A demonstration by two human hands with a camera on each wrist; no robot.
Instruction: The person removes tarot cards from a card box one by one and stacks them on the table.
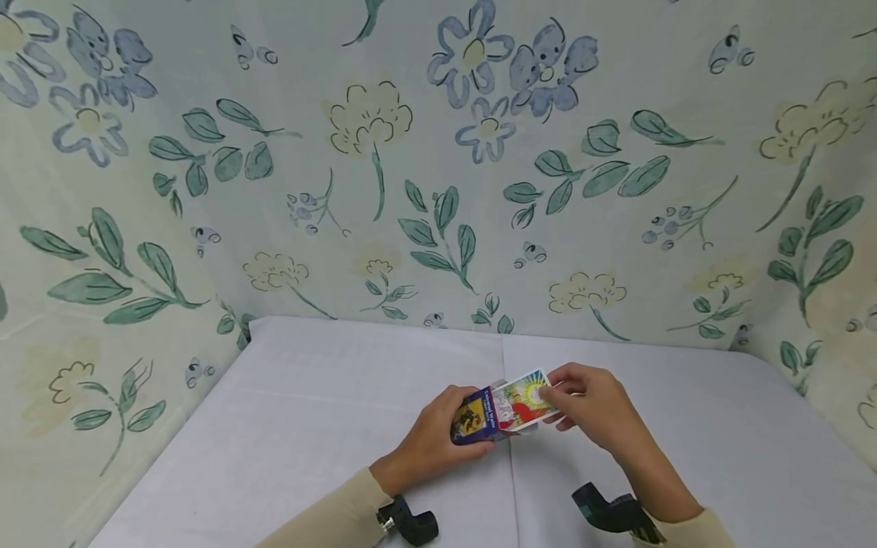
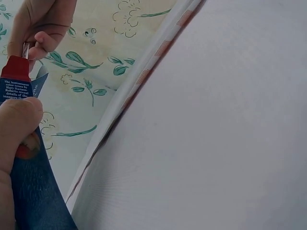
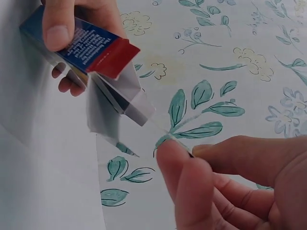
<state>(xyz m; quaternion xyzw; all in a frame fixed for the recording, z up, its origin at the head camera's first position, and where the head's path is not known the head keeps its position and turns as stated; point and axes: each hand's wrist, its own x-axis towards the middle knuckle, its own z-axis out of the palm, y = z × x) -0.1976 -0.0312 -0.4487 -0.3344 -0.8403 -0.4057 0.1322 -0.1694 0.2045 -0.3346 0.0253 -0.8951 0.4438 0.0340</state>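
Note:
My left hand grips a small blue card box with a yellow picture and the words "Universal Waite" on it. The box is tilted, its flapped end facing right. Out of that end sticks a tarot card with a yellow sun and red on it. My right hand pinches the card's outer end between thumb and fingers. In the right wrist view, the box's red flap and white inner flaps stand folded out. The left wrist view shows my left thumb pressed along the box's narrow side, partly covering small print.
A white cloth with a crease down its middle covers the table beneath both hands. Behind and at the sides hangs a floral curtain. Black wrist camera mounts sit by both sleeves.

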